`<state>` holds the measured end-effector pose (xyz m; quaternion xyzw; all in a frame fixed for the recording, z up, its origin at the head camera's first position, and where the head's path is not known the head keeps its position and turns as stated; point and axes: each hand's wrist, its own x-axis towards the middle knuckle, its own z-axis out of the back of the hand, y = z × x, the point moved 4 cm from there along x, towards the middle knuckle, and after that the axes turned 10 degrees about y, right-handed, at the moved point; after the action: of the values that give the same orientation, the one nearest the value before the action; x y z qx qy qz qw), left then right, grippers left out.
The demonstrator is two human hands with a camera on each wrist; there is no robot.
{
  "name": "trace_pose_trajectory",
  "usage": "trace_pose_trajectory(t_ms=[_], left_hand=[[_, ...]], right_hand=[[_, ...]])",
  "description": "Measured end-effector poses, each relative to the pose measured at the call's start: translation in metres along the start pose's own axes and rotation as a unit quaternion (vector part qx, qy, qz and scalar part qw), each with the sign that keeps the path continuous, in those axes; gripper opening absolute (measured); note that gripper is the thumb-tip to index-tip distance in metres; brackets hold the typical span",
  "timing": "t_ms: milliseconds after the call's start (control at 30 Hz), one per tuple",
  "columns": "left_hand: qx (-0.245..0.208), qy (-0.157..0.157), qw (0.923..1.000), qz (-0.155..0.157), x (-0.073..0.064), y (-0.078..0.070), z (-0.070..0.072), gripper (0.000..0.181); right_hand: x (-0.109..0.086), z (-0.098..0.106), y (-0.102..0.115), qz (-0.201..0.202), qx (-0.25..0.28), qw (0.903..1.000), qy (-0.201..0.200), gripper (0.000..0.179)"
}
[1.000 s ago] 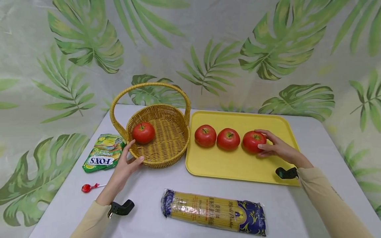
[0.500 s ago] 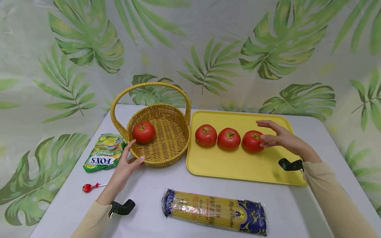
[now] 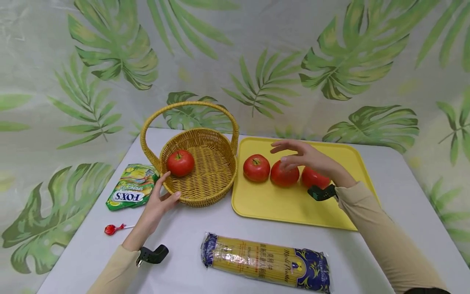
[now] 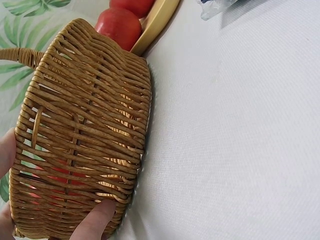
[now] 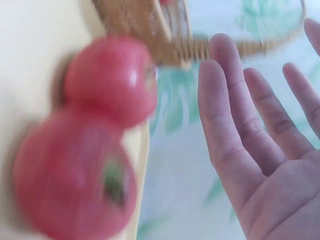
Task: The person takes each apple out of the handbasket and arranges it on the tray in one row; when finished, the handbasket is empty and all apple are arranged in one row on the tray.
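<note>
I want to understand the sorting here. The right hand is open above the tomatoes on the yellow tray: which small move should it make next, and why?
Probably lower the right hand and close its grip on the middle red tomato of the yellow plastic tray. The hand hovers open just above it, holding nothing, while the left hand holds the woven wicker basket, where one tomato already lies.

Place: a staged tabletop set, not a lived-in room.
Backdrop: a leaf-print cloth (image 3: pixel 257 61) hangs close behind and round the sides.
Counter: a plain white counter (image 3: pixel 183 253).
Props: groceries laid out neatly, a basket (image 3: pixel 200 163), tray (image 3: pixel 293 204), pasta (image 3: pixel 264 261), sweets (image 3: pixel 132 188), lollipop (image 3: pixel 111 228).
</note>
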<state>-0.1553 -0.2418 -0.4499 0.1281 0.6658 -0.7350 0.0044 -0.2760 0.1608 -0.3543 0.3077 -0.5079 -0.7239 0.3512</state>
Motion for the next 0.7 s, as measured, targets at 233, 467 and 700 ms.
trace_pose_trajectory(t_ms=[233, 467, 700], left_hand=[[-0.006, 0.004, 1.0, -0.005, 0.0, 0.001, -0.001, 0.076], [0.002, 0.001, 1.0, -0.007, 0.0, 0.001, -0.001, 0.076], [-0.004, 0.001, 0.9999, -0.01, 0.0, 0.002, 0.0, 0.075]], right_hand=[[0.065, -0.039, 0.019, 0.031, 0.007, 0.9971, 0.07, 0.047], [0.122, -0.071, 0.028, 0.025, 0.001, 0.9944, 0.102, 0.051], [0.17, -0.095, 0.031, 0.008, 0.024, 0.9955, 0.091, 0.055]])
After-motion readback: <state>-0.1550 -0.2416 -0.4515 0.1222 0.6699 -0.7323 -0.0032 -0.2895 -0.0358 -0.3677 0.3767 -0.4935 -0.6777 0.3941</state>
